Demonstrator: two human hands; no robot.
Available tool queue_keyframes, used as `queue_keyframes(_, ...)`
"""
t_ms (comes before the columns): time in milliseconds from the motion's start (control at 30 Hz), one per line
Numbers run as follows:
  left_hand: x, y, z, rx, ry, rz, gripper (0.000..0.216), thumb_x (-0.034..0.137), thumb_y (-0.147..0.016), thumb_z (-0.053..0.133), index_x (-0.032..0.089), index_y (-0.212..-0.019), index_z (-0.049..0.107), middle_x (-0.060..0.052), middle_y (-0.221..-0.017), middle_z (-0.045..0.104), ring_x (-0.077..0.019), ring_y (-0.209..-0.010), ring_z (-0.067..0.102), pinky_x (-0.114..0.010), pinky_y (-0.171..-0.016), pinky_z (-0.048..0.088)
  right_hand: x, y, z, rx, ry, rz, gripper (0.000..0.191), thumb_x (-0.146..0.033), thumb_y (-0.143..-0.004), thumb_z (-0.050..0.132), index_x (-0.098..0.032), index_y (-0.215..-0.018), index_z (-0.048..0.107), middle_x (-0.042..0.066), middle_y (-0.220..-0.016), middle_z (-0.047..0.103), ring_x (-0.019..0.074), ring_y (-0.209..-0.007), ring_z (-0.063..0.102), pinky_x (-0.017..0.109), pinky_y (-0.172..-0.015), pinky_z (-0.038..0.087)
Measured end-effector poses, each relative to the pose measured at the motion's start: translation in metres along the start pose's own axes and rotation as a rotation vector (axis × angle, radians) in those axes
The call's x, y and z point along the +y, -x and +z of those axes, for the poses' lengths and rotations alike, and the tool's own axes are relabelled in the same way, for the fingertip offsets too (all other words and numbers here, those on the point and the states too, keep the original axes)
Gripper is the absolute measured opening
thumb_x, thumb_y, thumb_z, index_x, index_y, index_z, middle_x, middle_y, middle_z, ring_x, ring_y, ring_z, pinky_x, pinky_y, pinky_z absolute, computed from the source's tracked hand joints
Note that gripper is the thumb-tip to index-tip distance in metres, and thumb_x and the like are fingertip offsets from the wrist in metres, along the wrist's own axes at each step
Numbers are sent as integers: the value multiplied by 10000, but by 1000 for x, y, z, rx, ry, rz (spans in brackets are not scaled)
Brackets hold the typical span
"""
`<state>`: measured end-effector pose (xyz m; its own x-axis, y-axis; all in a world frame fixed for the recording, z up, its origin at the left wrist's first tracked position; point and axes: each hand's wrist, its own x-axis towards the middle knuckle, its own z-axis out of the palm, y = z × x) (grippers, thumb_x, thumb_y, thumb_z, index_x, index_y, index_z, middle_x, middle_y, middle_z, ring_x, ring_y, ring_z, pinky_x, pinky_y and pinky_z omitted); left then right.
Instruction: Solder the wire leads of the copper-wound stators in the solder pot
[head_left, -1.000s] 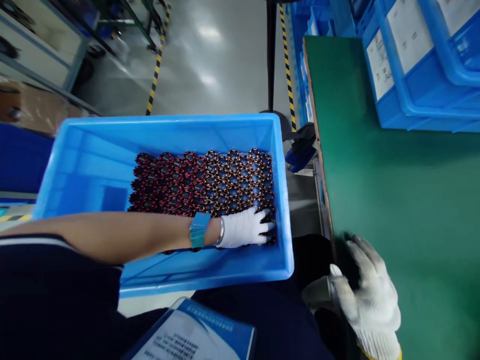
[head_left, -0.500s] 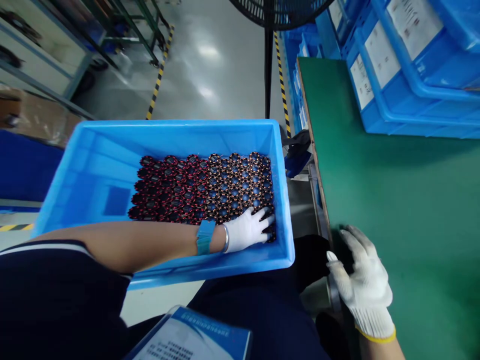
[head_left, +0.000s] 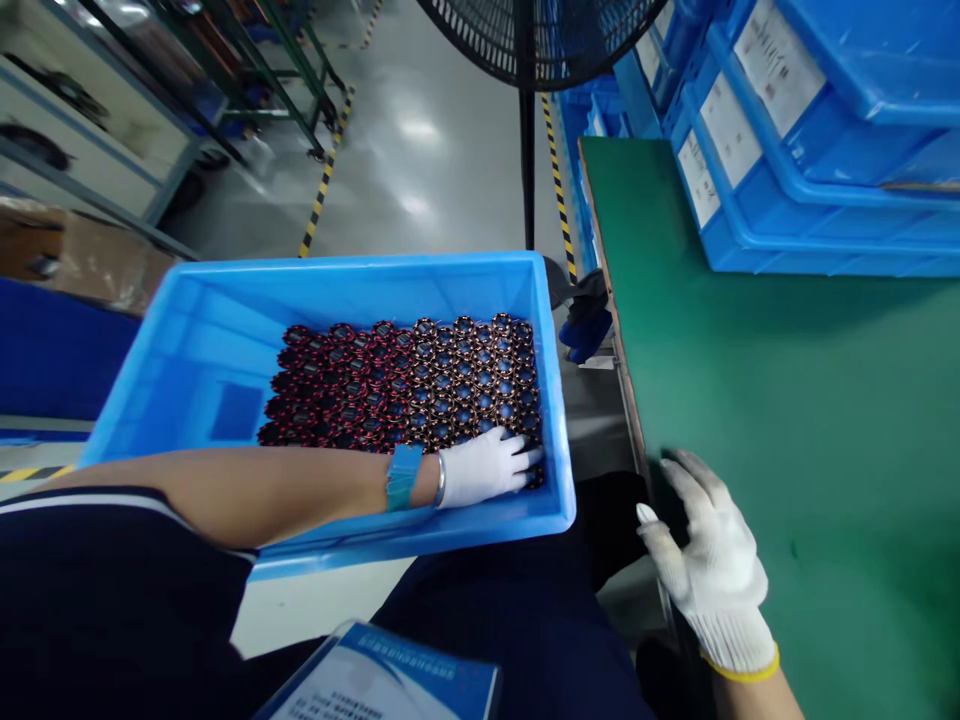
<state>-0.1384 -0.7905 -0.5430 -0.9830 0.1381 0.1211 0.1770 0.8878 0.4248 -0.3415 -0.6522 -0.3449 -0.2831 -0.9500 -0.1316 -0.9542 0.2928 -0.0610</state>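
Observation:
A blue plastic bin [head_left: 555, 430] sits to my left, its floor packed with several small round copper-wound coils [head_left: 420, 385] in tight rows. My left hand [head_left: 484, 466], in a white glove with a teal wristband, lies on the coils in the bin's near right corner, fingers spread over them. Whether those fingers grip a coil I cannot see. My right hand [head_left: 709, 560], also white-gloved, rests open and flat on the near left edge of the green table [head_left: 810, 400], holding nothing.
Stacked blue bins with white labels [head_left: 780, 130] stand at the table's back right. A black fan on a pole [head_left: 536, 40] stands behind the bin on the grey floor. A blue-and-white printed sheet [head_left: 390, 680] lies on my lap. Metal racks stand far left.
The view has tilted up and shifted, bringing the fan into sight. My left hand stays on the coils in the same corner; my right hand stays flat on the table edge.

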Motion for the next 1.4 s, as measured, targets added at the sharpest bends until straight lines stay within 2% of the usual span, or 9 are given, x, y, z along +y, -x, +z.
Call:
queue_keyframes(133, 1, 0, -3, -44, 2, -27, 176, 237, -930, 476, 232, -1021, 627, -98, -1297, 553, -235, -969, 545, -384, -730, 399, 0, 1, 0, 5, -7, -4, 488, -435, -882, 543, -183, -1299, 509, 129, -1335, 532, 307, -1201, 533, 494, -959, 501)
queue_keyframes(333, 3, 2, 1, -69, 36, -148, 244, 344, -948, 460, 308, -1143, 603, -121, -1398, 474, -297, -1103, 513, -432, -771, 422, 1, 2, 1, -3, 4, 4, 492, -438, -883, 540, -194, -1308, 502, 116, -1348, 526, 302, -1206, 530, 486, -961, 503)
queue_keyframes(433, 4, 3, 6, -68, 30, -136, 266, 291, -933, 492, 321, -1180, 585, -110, -1423, 453, -331, -1201, 464, -492, -835, 425, 1, 2, 1, -15, 9, 14, 495, -440, -883, 538, -198, -1313, 497, 112, -1349, 525, 299, -1213, 525, 479, -958, 506)
queue_keyframes(500, 5, 4, 7, -89, 23, -111, 283, 257, -930, 485, 311, -1190, 580, -109, -1423, 456, -348, -1217, 457, -484, -808, 444, 2, 2, 0, -21, 9, 16, 493, -440, -886, 535, -196, -1313, 496, 113, -1352, 522, 297, -1217, 523, 476, -959, 506)
queue_keyframes(767, 12, 7, -2, -148, 16, -161, 304, 228, -927, 462, 316, -1196, 574, -121, -1384, 488, -307, -1017, 575, -459, -736, 458, 2, 1, 0, -24, 1, 17, 499, -445, -886, 538, -195, -1315, 496, 117, -1349, 526, 300, -1220, 521, 476, -966, 501)
queue_keyframes(900, 9, 7, -1, -141, 41, -147, 295, 270, -937, 467, 325, -1211, 559, -121, -1395, 479, -328, -1125, 534, -478, -783, 453, 2, 1, 0, -25, -3, 8, 507, -440, -889, 536, -189, -1327, 486, 121, -1346, 526, 303, -1220, 521, 478, -966, 499)
queue_keyframes(1033, 7, 7, 1, -168, 74, -104, 276, 368, -954, 438, 307, -1184, 576, -123, -1361, 509, -327, -1093, 549, -497, -776, 451, 3, -1, 0, -26, 8, -4, 501, -446, -889, 538, -180, -1312, 496, 128, -1340, 527, 310, -1209, 526, 477, -961, 498)
queue_keyframes(1233, 12, 0, 0, -209, 92, -141, 300, 334, -950, 440, 323, -1210, 589, -131, -1356, 517, -380, -1080, 539, -538, -737, 434, 3, -3, 0, -26, 9, -6, 498, -448, -887, 538, -179, -1304, 505, 133, -1328, 532, 316, -1187, 540, 472, -954, 500)
queue_keyframes(1400, 11, -5, -3, -219, 130, -146, 248, 320, -938, 469, 297, -1107, 648, -126, -1308, 550, -350, -1053, 542, -557, -794, 403, 3, -2, 0, -34, 9, 4, 496, -453, -888, 532, -189, -1306, 501, 133, -1331, 532, 323, -1192, 537, 482, -935, 509)
